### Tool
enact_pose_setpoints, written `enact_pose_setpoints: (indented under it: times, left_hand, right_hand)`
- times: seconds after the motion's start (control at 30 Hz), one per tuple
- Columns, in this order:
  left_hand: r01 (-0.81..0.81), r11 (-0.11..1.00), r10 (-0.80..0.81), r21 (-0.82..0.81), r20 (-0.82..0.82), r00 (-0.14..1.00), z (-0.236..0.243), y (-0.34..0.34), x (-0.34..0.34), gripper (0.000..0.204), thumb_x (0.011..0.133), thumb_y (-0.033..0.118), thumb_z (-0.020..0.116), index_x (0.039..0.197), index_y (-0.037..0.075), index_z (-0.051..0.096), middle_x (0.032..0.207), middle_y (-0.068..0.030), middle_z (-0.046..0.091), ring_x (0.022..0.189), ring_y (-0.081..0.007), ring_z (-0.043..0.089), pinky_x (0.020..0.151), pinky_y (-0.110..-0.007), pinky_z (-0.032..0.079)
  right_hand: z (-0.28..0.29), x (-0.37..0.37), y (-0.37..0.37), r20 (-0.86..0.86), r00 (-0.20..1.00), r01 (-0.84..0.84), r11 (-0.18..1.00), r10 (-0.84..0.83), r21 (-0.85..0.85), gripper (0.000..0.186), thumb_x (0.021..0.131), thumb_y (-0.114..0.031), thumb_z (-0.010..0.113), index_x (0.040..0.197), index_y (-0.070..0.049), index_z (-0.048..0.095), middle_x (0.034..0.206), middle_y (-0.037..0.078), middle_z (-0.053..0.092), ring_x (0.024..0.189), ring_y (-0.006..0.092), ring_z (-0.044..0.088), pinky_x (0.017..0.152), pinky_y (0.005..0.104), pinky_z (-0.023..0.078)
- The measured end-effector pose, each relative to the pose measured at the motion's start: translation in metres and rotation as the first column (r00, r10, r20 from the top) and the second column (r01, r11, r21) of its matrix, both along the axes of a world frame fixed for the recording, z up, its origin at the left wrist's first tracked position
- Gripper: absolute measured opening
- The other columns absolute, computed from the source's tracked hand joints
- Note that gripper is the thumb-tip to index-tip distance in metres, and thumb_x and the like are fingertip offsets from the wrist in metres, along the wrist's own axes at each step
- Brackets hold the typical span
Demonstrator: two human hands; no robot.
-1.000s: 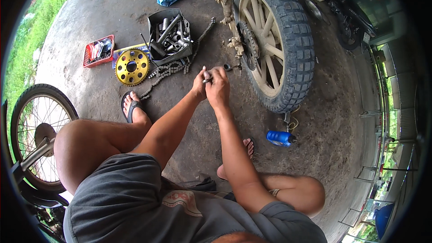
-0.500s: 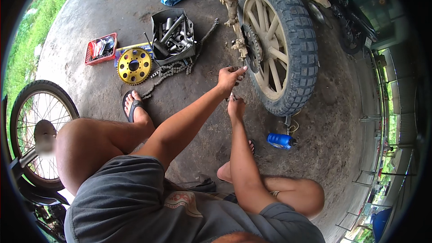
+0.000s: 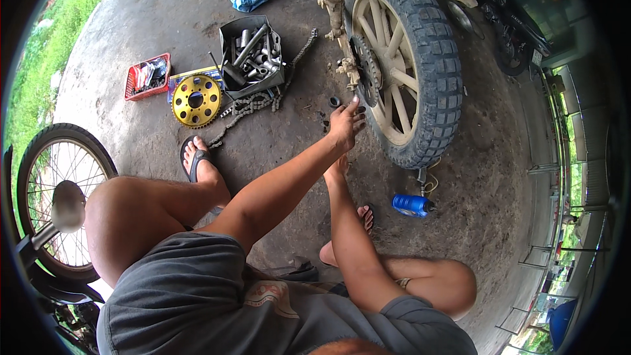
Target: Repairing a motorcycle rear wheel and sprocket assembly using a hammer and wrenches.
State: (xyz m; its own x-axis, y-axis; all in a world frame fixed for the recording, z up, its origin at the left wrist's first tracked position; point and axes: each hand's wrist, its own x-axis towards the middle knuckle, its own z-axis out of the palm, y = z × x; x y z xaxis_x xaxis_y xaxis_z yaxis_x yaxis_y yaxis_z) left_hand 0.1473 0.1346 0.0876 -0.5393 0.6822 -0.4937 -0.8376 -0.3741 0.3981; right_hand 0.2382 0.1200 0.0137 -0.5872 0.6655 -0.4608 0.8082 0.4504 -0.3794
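My left hand [image 3: 346, 125] reaches out over the floor beside the rear wheel [image 3: 420, 66], close to its dark toothed sprocket [image 3: 368, 72]. Its fingers are apart, and nothing shows in them. Below it is my right hand [image 3: 336, 168], partly covered by the left wrist, so its fingers are hidden. On the floor just beyond the left hand lies a small dark ring-shaped part [image 3: 334, 101], with a few small dark pieces near it. The motorcycle's swingarm end [image 3: 348, 72] stands beside the sprocket.
A metal box [image 3: 281, 69] full of sockets and tools stands ahead, with a loose chain [image 3: 246, 103] by it. A gold sprocket [image 3: 213, 97] and a red basket [image 3: 130, 95] are leftward. A blue bottle [image 3: 409, 206] lies right. Another spoked wheel [image 3: 39, 141] is far left.
My left hand has shifted slightly down and right and turned, uncovering the dark ring-shaped part on the floor. My right hand has drawn back beneath the left wrist.
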Motion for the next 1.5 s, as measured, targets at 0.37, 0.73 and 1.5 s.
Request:
enact_pose_setpoints:
  times: [0.37,0.73,1.5]
  left_hand:
    - [-0.018,0.982,-0.022,-0.188,-0.208,0.978,-0.016,-0.009,-0.006,0.044,0.105,0.053,0.061,0.113,0.01,0.069,0.096,-0.004,0.071,0.081,-0.0163,0.062,0.074,-0.039,0.051]
    - [-0.798,0.458,-0.845,-0.391,-0.472,-0.254,-0.055,-0.148,-0.232,0.03,0.087,0.011,0.066,0.116,0.004,0.064,0.122,-0.0186,0.063,0.118,-0.0386,0.06,0.1,-0.048,0.051]
    - [-0.508,0.2,-0.828,-0.838,0.133,-0.545,-0.004,-0.173,-0.332,0.028,0.089,0.028,0.077,0.115,0.018,0.077,0.112,-0.0104,0.078,0.11,-0.0311,0.074,0.089,-0.048,0.058]
  right_hand:
    - [-0.026,0.002,-0.019,-0.252,0.966,-0.067,0.998,0.064,-0.005,0.076,0.099,-0.046,0.069,0.16,-0.009,0.042,0.162,0.023,0.046,0.145,0.0387,0.049,0.115,0.0498,0.044]
    - [-0.004,-0.01,-0.028,-0.3,0.953,-0.068,0.996,0.048,-0.057,0.033,0.097,-0.023,0.074,0.113,0.005,0.073,0.112,0.027,0.075,0.108,0.0438,0.072,0.092,0.0487,0.056]
    - [-0.016,-0.018,-0.038,-0.308,0.947,-0.14,0.979,0.09,-0.146,0.03,0.097,-0.026,0.074,0.112,-0.001,0.074,0.109,0.025,0.076,0.106,0.0413,0.073,0.091,0.0474,0.058]
